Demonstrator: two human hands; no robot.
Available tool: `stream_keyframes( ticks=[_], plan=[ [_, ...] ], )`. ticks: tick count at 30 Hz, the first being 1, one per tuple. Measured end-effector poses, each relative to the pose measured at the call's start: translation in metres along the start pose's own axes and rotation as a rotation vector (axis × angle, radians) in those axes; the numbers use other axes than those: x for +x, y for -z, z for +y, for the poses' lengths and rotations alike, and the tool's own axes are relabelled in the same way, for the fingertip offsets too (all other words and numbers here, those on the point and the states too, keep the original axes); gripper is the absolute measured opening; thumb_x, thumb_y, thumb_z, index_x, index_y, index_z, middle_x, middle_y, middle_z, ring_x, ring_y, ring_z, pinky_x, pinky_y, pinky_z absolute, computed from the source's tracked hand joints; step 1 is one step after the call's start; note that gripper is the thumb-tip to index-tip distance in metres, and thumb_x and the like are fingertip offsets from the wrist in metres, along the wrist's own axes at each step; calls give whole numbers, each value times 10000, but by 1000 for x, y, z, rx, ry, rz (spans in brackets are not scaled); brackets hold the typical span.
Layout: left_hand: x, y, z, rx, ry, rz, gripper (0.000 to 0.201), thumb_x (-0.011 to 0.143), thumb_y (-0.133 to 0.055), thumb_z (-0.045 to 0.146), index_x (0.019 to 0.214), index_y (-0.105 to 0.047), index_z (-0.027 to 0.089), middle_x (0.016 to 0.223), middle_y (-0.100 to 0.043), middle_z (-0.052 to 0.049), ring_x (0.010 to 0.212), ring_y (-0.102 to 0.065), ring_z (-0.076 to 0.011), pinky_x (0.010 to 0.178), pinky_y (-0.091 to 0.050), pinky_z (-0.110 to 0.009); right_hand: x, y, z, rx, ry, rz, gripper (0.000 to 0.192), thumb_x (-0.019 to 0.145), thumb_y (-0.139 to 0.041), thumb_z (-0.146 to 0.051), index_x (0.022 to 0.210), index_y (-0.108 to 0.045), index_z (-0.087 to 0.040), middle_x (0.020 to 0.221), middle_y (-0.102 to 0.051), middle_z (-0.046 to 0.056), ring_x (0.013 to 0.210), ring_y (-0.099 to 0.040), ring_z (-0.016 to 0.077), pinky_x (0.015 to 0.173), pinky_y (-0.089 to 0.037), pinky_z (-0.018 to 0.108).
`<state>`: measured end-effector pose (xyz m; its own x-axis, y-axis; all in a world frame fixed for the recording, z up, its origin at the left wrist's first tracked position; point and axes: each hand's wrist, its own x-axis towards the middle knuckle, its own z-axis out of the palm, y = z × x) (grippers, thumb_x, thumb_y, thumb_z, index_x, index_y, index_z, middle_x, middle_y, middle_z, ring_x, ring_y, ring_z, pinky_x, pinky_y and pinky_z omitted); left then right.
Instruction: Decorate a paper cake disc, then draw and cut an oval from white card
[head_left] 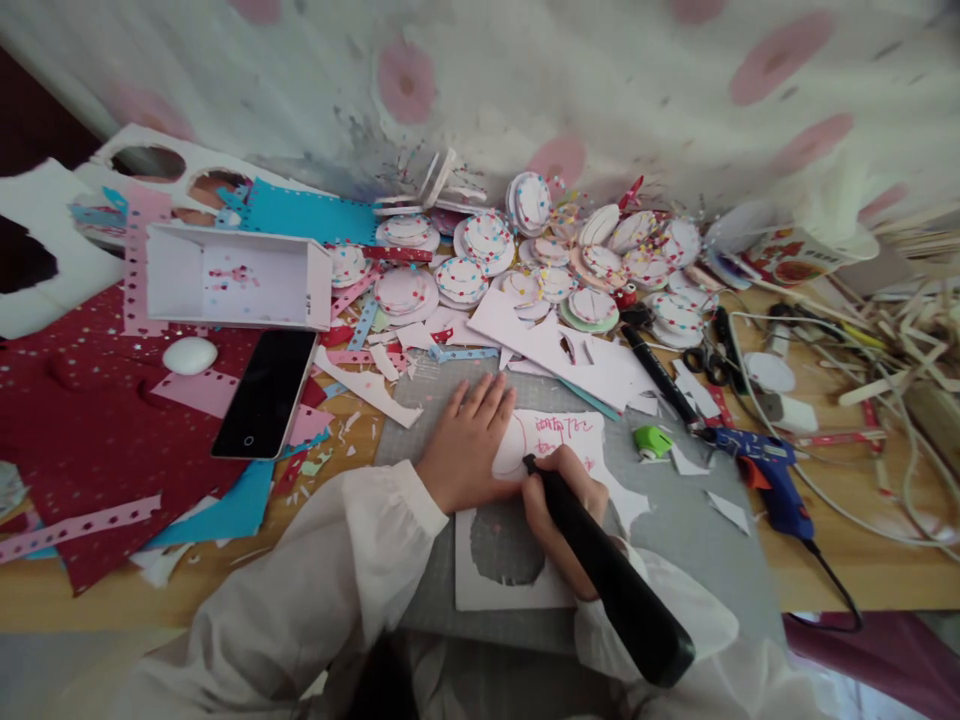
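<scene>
My left hand point(475, 440) lies flat, its fingers stretched out, pressing on the left part of a white sheet of board point(581, 422) with red handwriting and a curved drawn line. In my right hand point(566, 500) is a thick black pen-shaped tool point(611, 570), tilted back toward me. Its tip meets the board just right of my left hand, close to the curved line. Below both hands sits a second white board point(487, 595) with a large round hole cut through it. Both boards rest on a grey mat point(697, 560).
Several stacked white discs with coloured beads point(461, 280) stand along the back. A phone point(265, 392), a white box point(240, 285) and red glitter sheets point(97, 430) lie left. Right are a blue glue gun point(776, 475), a green cutter-like piece point(651, 441), scissors point(709, 363) and cables.
</scene>
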<state>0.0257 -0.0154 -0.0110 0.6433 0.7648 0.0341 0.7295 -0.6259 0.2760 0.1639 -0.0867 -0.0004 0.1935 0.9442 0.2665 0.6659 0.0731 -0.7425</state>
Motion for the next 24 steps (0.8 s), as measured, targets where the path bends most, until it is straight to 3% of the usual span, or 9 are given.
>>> stream_keyframes(
  ticks=[5, 9, 14, 21, 24],
  plan=[
    [0, 1, -1, -8, -2, -6, 889, 833, -466, 613, 1479, -292, 29, 1582, -214, -197, 1474, -171, -318, 1193, -110, -482, -3, -7, 5, -42, 8, -22, 129, 706, -521, -180, 660, -416, -237, 487, -388, -89, 403, -384, 91, 425, -333, 214],
    [-1, 0, -1, -13, 1, 3, 921, 816, -474, 646, 1473, -300, 24, 1577, -217, -211, 1472, -172, -330, 1189, -108, -488, 0, -2, -5, 7, -38, 16, 105, 703, -511, -173, 675, -436, -240, 508, -446, -74, 441, -424, 106, 449, -371, 217],
    [-1, -1, 0, -9, -3, 17, 932, 810, -480, 652, 1479, -290, 31, 1577, -218, -211, 1474, -167, -327, 1188, -109, -486, 2, 2, -16, 14, -112, 48, 117, 698, -510, -169, 661, -430, -246, 494, -416, -73, 433, -401, 113, 437, -363, 226],
    [-1, 0, 0, -4, -1, -1, 871, 843, -465, 595, 1479, -290, 26, 1581, -211, -201, 1472, -178, -320, 1189, -113, -485, -8, -11, -7, -47, -127, 45, 105, 705, -529, -187, 682, -443, -244, 515, -455, -72, 452, -428, 122, 462, -338, 236],
    [-1, -1, 0, 1, -1, -1, 928, 822, -483, 650, 1478, -291, 22, 1579, -208, -209, 1471, -183, -323, 1191, -107, -487, -9, -6, -7, 29, -141, 57, 91, 708, -529, -179, 686, -462, -236, 544, -491, -64, 486, -463, 126, 493, -367, 237]
  ],
)
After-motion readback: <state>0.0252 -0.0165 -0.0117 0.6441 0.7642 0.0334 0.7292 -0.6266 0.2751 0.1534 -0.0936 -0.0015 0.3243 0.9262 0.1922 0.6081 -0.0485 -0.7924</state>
